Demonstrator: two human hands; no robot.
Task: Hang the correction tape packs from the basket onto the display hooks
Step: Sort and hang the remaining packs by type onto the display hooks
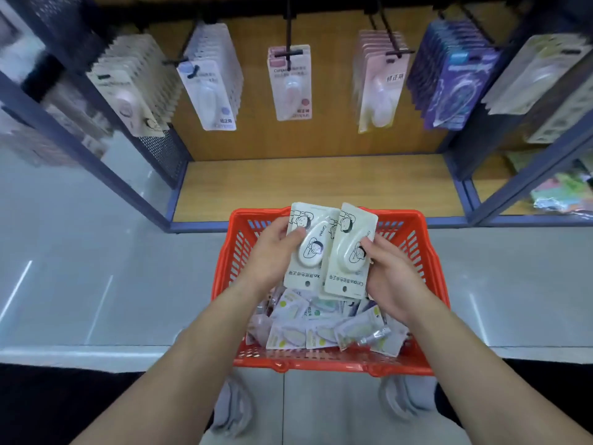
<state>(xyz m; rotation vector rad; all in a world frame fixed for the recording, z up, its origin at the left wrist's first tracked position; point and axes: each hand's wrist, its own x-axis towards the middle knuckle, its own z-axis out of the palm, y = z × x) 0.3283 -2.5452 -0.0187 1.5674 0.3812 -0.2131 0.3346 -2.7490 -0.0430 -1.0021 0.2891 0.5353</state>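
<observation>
An orange plastic basket (321,362) sits on the floor in front of me, holding several loose correction tape packs (308,329). Above it, my left hand (272,255) grips a cream pack (308,248) with a cartoon drawing, held upside down. My right hand (388,274) grips a matching cream pack (348,252) right beside it; the two packs overlap slightly, with at least one more pack behind them. Black display hooks (290,43) stick out from the wooden back panel above, each carrying hanging packs.
Hanging rows run from cream packs (134,85) at left through white (215,81), pink (290,85), pale pink (380,81) and purple packs (455,78) to clear packs (539,75) at right. A wooden shelf floor (314,184) lies below them. Blue metal posts (80,139) frame the bay.
</observation>
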